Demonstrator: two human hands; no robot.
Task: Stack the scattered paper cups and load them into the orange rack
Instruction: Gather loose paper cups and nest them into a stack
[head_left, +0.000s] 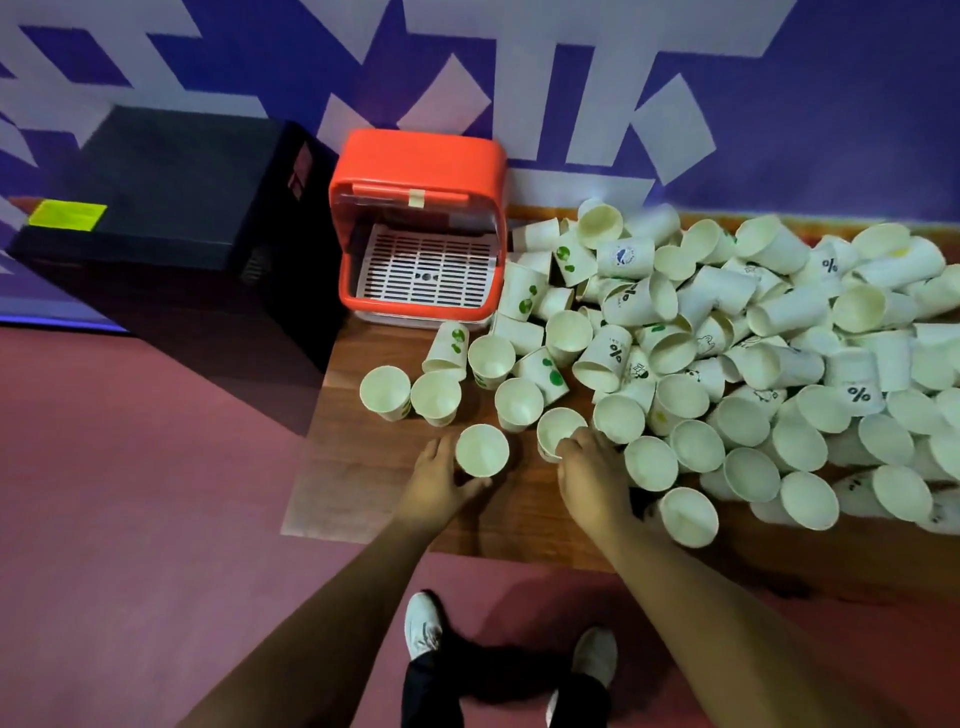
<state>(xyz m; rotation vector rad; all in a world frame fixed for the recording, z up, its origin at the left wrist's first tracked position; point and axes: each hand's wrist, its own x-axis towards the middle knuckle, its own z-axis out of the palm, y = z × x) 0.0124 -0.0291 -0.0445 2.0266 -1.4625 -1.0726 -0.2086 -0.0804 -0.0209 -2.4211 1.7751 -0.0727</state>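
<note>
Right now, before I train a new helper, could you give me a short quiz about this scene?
1. True or false: the rack is empty.
2. What stands directly left of the rack? A) a black box B) a bottle C) a bowl
3. Fill in: the left hand grips one upright ___.

Key: 1 true; 2 A; 3 cup
</note>
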